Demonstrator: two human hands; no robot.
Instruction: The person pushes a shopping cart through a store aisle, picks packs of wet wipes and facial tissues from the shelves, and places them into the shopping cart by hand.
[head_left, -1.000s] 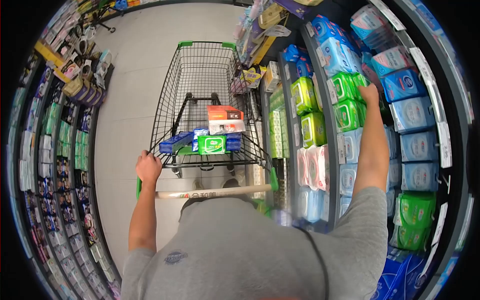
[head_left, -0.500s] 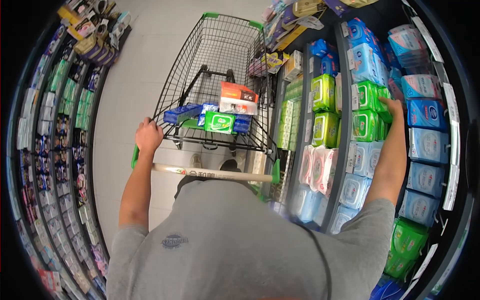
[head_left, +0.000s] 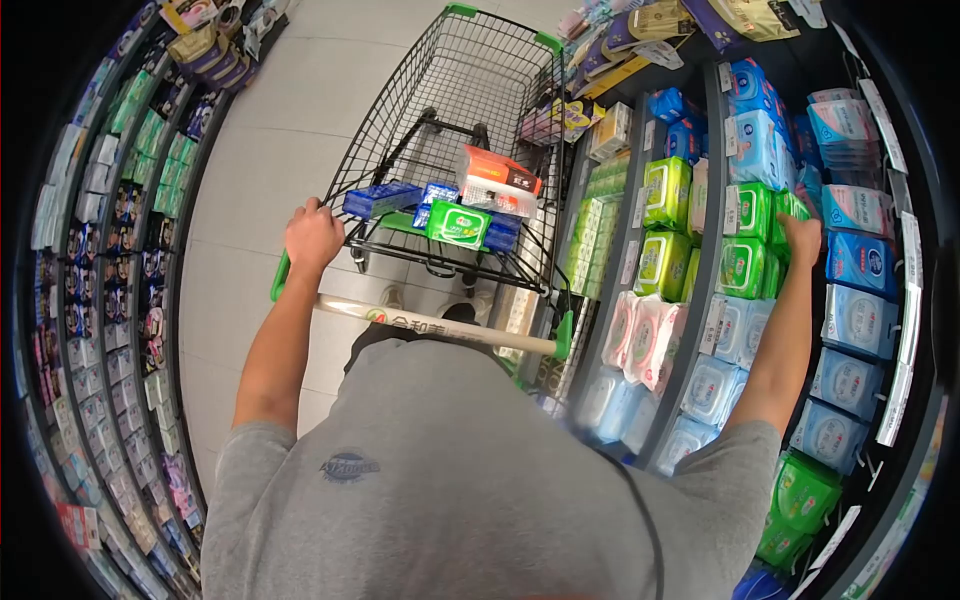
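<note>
Right hand: the right hand [head_left: 803, 238] is raised to the shelf [head_left: 712, 262] on the person's right, fingers curled onto the edge of a green pack [head_left: 788, 212]; full closure of the grasp cannot be told.
Green pack: sits on the shelf among other green packs, with blue packs [head_left: 760, 130] above and pale blue packs [head_left: 728, 325] below.
Left hand: the left hand [head_left: 312, 238] is wrapped tight around the left end of the cart handle [head_left: 440, 329], beside its green end cap.
Cart: the shopping cart [head_left: 470, 130] stands in the aisle just left of the shelf; its upper basket carries a green packet [head_left: 458, 224], blue packets [head_left: 381, 199] and an orange-and-white box [head_left: 497, 180].
Surroundings: pale tiled floor [head_left: 270, 150] lies ahead; a second shelf of small goods [head_left: 110, 250] lines the left side.
</note>
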